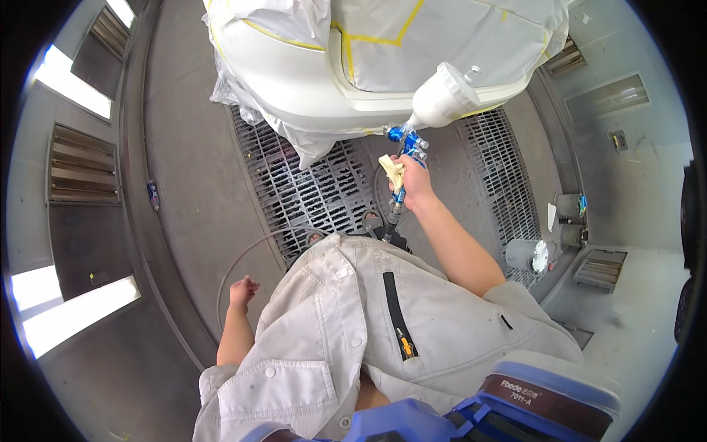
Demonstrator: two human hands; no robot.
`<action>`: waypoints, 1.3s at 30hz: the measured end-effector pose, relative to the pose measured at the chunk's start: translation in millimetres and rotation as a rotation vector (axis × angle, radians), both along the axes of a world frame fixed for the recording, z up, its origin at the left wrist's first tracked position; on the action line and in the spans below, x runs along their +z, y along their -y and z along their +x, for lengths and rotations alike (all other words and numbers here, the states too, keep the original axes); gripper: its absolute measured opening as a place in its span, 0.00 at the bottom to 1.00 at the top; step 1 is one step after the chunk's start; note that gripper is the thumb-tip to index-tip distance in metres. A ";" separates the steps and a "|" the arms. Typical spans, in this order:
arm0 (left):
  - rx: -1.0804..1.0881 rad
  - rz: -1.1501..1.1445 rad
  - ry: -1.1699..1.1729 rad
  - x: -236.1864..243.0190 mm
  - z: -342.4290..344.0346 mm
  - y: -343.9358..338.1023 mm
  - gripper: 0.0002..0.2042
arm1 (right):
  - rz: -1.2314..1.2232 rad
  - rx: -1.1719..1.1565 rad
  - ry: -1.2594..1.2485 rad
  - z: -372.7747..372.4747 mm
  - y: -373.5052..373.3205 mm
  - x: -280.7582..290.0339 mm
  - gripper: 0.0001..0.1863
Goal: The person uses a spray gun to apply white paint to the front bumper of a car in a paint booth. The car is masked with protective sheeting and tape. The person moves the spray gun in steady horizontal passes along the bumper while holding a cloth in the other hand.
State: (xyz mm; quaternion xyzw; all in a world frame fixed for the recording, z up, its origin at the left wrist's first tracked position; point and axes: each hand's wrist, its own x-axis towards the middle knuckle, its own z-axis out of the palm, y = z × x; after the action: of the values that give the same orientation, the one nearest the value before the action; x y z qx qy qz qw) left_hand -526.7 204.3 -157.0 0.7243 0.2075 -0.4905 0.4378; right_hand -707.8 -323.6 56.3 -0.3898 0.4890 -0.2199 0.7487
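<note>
My right hand (414, 180) is closed round the grip of a blue spray gun (406, 138), held out in front of me. A white paint cup (443, 96) sits tilted on top of the gun. Against the grip, under my fingers, is a crumpled pale-yellow cloth (392, 171). Just beyond the gun stands a white car body panel (294, 88), part of a vehicle covered in masking sheet (442, 37) with yellow tape. Low at my left side, my left hand (243, 291) is loosely curled, with nothing visible in it; the fingertips are partly hidden.
An air hose (250, 249) loops across the floor on my left. Floor gratings (309, 191) lie below the car. To the right stand a paint-stained bucket (521, 254) and several cans (571, 206) by the wall. A small can (153, 195) lies near the left wall.
</note>
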 end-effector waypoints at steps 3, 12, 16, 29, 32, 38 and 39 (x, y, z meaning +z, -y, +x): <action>-0.019 0.034 0.076 2.4 -2.3 8.5 0.12 | -0.007 -0.004 -0.007 0.9 -0.2 1.3 0.07; -0.386 -0.050 0.249 -10.1 -17.8 -8.3 0.04 | -0.027 0.073 -0.034 -6.0 3.8 3.6 0.08; -0.094 0.105 0.127 -1.9 -23.0 -0.3 0.05 | -0.045 0.068 -0.013 -7.4 9.6 1.5 0.06; -0.019 0.035 0.110 14.6 -77.5 64.2 0.07 | -0.072 0.154 0.014 -38.2 57.0 4.7 0.06; -0.018 0.023 0.110 10.2 -93.5 74.1 0.10 | -0.068 0.158 0.035 -48.9 69.7 6.5 0.06; 0.080 0.029 0.100 21.1 -116.7 105.4 0.13 | -0.094 0.181 0.072 -70.3 96.1 15.0 0.06; 0.067 0.061 0.114 25.3 -121.3 110.7 0.13 | -0.100 0.194 0.089 -74.4 100.1 16.3 0.06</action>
State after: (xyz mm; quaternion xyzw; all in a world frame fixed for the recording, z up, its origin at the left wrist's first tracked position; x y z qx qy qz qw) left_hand -648.0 93.6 -131.7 0.7568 0.2213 -0.4271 0.4426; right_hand -782.2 -423.7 72.7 -0.4623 0.4037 -0.1874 0.7669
